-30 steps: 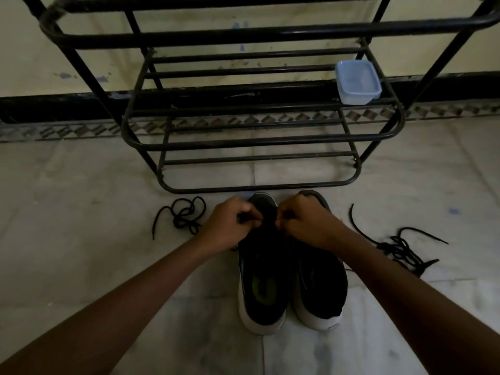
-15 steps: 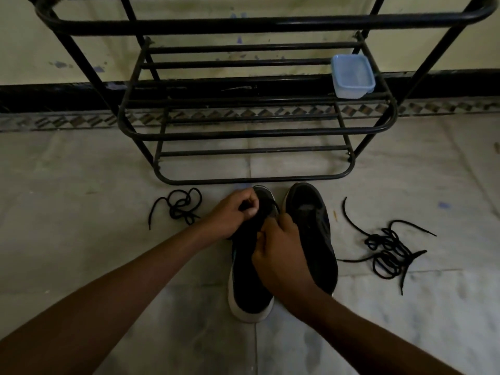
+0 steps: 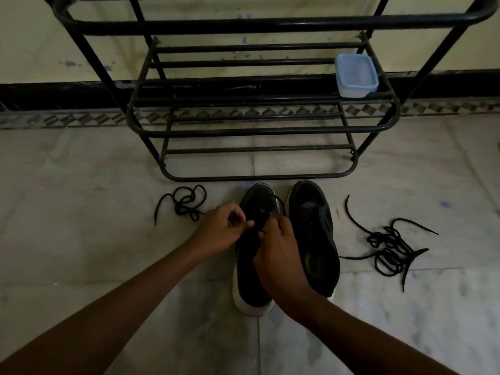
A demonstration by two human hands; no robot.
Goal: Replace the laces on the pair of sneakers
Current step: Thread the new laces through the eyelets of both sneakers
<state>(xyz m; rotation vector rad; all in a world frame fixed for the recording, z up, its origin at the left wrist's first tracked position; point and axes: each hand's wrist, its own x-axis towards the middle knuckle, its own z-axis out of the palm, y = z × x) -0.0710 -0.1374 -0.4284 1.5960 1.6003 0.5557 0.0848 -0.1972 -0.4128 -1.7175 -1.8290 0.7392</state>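
Head view: two black sneakers stand on the floor (image 3: pixel 81 266) before a rack (image 3: pixel 257 131) whose top is cut off by the frame. The left hand (image 3: pixel 219 230) curls, thumb and forefinger pinching a lace (image 3: pixel 280 203) at the left sneaker (image 3: pixel 251 288). In the dim light the lace barely separates from the upper. The right hand (image 3: pixel 278 253) pinches the lace's loop and hides that shoe's middle. The right sneaker (image 3: pixel 313 234) stands just beside it. A loose lace (image 3: pixel 186 204) lies to the left, a tangle (image 3: pixel 389 247) to the right. A box (image 3: pixel 355 75) sits on the rack.
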